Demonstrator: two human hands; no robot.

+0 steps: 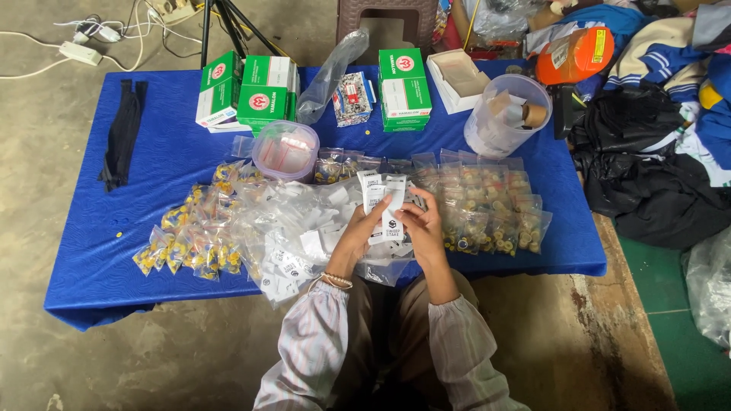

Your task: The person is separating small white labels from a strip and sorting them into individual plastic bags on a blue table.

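**Q:** What do my two hands hold here, and where?

**A:** A small sheaf of white paper tags (383,204), held over the near middle of the blue worktop (91,259), above a heap of clear little bags (293,228). My left hand (356,237) grips the sheaf from the left, its fingers (378,211) closed on the lower part. My right hand (421,228) meets it from the right, fingers (410,217) pinched on the foremost tag.

**Q:** Which way does the sheaf run?

**A:** Its long axis points away from me, the top ends fanned out toward the far edge of the worktop. The tags thus stand between the two hands, touching both; neither hand is nearer than the other.

**Q:** What lies to either side?

**A:** To my left, bags with yellow and blue pieces (190,236); to my right, rows of filled bags (491,205). Beyond the left bags stands a round lidded tub (285,148), and further right a clear container of cardboard cores (506,114). Green-and-white cartons (247,91) line the far edge, well apart from my hands.
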